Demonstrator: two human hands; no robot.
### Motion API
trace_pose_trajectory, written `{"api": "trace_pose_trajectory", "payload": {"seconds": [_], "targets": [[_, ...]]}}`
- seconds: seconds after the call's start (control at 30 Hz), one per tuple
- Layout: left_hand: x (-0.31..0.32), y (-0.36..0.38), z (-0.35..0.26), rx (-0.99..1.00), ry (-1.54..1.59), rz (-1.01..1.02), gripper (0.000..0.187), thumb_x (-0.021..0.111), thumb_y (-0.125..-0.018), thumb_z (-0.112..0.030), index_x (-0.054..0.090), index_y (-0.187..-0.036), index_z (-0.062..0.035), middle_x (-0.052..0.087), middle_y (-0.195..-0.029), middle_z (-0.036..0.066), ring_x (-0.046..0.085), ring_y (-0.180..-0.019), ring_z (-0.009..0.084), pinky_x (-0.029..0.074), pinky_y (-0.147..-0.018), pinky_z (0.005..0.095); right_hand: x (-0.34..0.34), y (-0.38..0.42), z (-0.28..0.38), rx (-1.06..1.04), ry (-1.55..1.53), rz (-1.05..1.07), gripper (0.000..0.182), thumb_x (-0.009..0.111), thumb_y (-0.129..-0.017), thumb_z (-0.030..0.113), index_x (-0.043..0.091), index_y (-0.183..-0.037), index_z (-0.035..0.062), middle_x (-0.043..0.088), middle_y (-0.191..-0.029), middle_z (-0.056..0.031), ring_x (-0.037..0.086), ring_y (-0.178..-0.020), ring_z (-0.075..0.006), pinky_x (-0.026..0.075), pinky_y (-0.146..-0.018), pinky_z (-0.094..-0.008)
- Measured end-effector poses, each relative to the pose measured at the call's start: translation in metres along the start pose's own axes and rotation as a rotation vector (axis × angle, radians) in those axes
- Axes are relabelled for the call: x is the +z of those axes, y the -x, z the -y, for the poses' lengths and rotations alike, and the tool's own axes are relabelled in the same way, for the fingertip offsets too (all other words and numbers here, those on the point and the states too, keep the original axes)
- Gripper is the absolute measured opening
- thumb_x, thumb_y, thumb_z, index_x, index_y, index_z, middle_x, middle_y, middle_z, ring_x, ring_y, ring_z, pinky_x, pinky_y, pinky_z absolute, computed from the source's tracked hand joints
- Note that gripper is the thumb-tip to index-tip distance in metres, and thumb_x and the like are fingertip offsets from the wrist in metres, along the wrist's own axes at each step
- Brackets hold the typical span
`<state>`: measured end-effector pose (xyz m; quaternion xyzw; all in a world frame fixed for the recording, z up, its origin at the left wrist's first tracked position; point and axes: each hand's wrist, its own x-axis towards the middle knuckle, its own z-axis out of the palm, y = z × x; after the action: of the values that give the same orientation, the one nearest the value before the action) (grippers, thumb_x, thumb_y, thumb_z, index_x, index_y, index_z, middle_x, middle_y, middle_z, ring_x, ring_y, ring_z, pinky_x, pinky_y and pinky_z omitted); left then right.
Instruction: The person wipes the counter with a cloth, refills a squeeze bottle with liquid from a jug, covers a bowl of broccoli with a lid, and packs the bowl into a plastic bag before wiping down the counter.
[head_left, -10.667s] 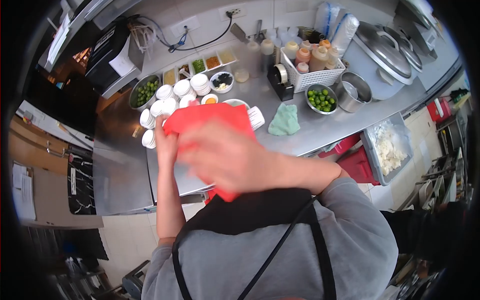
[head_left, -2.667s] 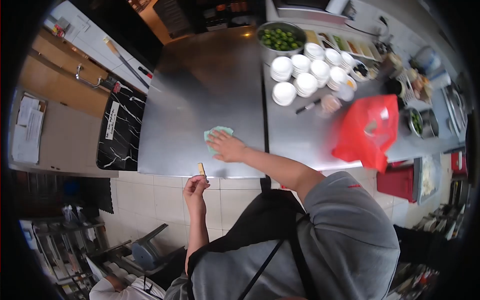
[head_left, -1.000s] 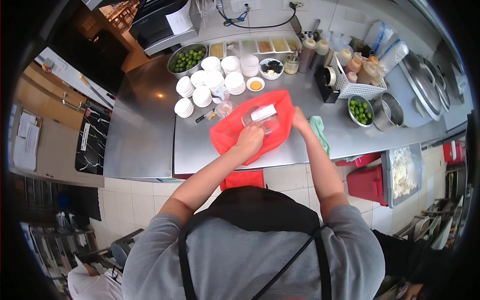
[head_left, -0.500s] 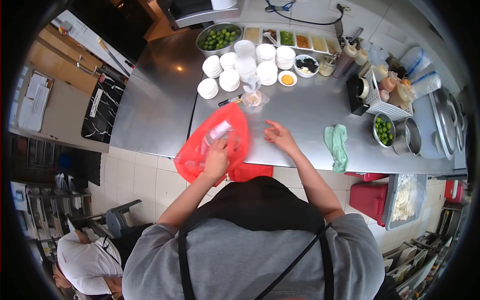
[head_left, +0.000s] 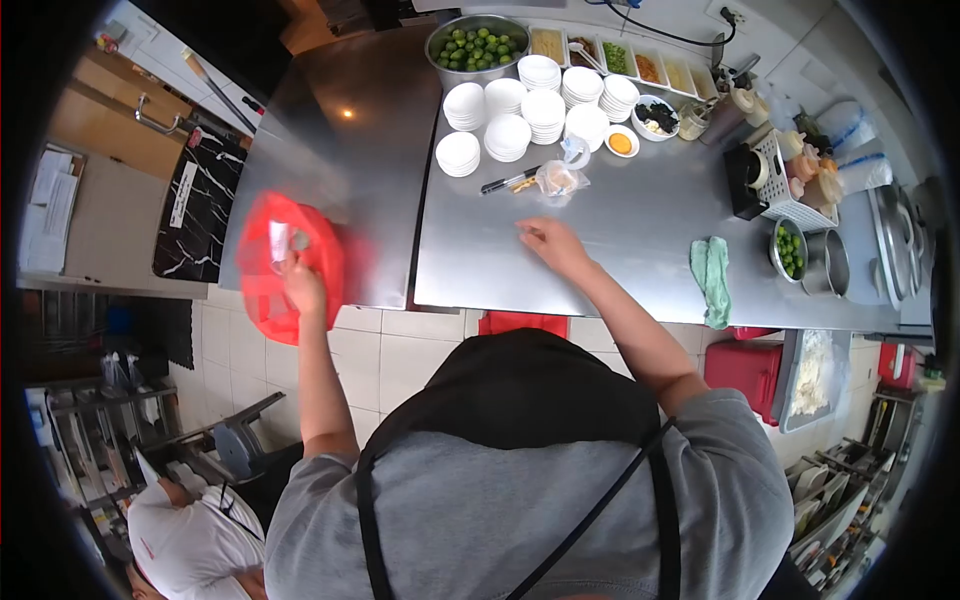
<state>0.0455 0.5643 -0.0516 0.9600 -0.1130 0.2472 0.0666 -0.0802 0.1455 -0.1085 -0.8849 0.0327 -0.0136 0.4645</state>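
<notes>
My left hand (head_left: 301,285) grips a red plastic bag (head_left: 270,268) with a clear container inside, held out to the left over the edge of the steel counter (head_left: 600,250). My right hand (head_left: 548,243) rests on the counter with fingers spread, holding nothing. Just beyond it lie a small knotted clear bag (head_left: 557,180) and a black marker (head_left: 508,182). Stacks of small white dishes (head_left: 525,110) stand behind those.
A bowl of green limes (head_left: 478,47) and a row of condiment trays (head_left: 620,60) line the back. A green cloth (head_left: 713,280) lies at the right, near a white basket of bottles (head_left: 805,180) and a smaller lime bowl (head_left: 788,250). Another person in white (head_left: 190,540) is at the lower left.
My left hand has carried the red bag from the counter's front edge out to the left. My right hand stays on the counter. The view has shifted left.
</notes>
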Motion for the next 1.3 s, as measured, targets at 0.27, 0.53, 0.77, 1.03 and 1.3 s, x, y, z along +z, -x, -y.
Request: {"api": "trace_pose_trajectory", "payload": {"seconds": [0.27,0.53,0.77,1.03,1.3], "targets": [[0.04,-0.06,0.116,-0.092,-0.122,-0.049,0.025,0.05,-0.067,0.006,0.059,-0.09,0.0041,0.055,-0.097,0.017,0.052,-0.088,0.036,0.046,-0.076,0.0412,0.02,-0.076,0.045,-0.181,0.646,-0.125,0.021,0.049,-0.078,0.01,0.06,-0.095,0.009,0.061,-0.096,-0.0142,0.06,-0.084,-0.0308,0.048,-0.074,-0.0396],[0.047,-0.074,0.127,-0.119,-0.107,-0.074,0.023,0.05,-0.068,0.005,0.058,-0.089,0.0044,0.054,-0.097,0.018,0.052,-0.087,0.0378,0.046,-0.075,0.0412,0.005,-0.098,0.048,0.077,0.846,-0.106,0.016,0.05,-0.075,0.003,0.057,-0.089,0.0008,0.056,-0.091,-0.0149,0.061,-0.077,-0.0284,0.051,-0.068,-0.0381],[0.037,-0.079,0.152,-0.304,0.202,0.116,0.024,0.058,-0.071,-0.004,0.065,-0.093,-0.002,0.064,-0.084,0.02,0.061,-0.079,0.0344,0.048,-0.072,0.04,-0.028,-0.025,0.076,0.169,0.519,-0.127,0.015,0.054,-0.075,0.013,0.062,-0.076,0.0014,0.061,-0.079,-0.0179,0.059,-0.074,-0.034,0.049,-0.07,-0.0379],[-0.069,-0.104,0.071,-0.456,-0.103,0.033,0.027,0.053,-0.08,-0.012,0.062,-0.106,-0.011,0.059,-0.102,0.016,0.058,-0.091,0.0329,0.047,-0.073,0.0429,-0.174,0.148,-0.099,0.649,0.889,-0.692,0.014,0.054,-0.075,0.012,0.063,-0.084,0.0066,0.063,-0.077,-0.0151,0.061,-0.073,-0.0337,0.049,-0.066,-0.0412],[-0.072,-0.112,-0.111,0.067,0.393,-0.107,0.029,0.049,-0.078,0.003,0.06,-0.104,-0.003,0.055,-0.111,0.017,0.052,-0.103,0.033,0.042,-0.086,0.0389,-0.037,0.135,-0.092,0.275,0.733,-0.426,0.021,0.048,-0.072,0.005,0.055,-0.091,0.0032,0.059,-0.078,-0.0164,0.058,-0.071,-0.0315,0.047,-0.062,-0.0412]]}}
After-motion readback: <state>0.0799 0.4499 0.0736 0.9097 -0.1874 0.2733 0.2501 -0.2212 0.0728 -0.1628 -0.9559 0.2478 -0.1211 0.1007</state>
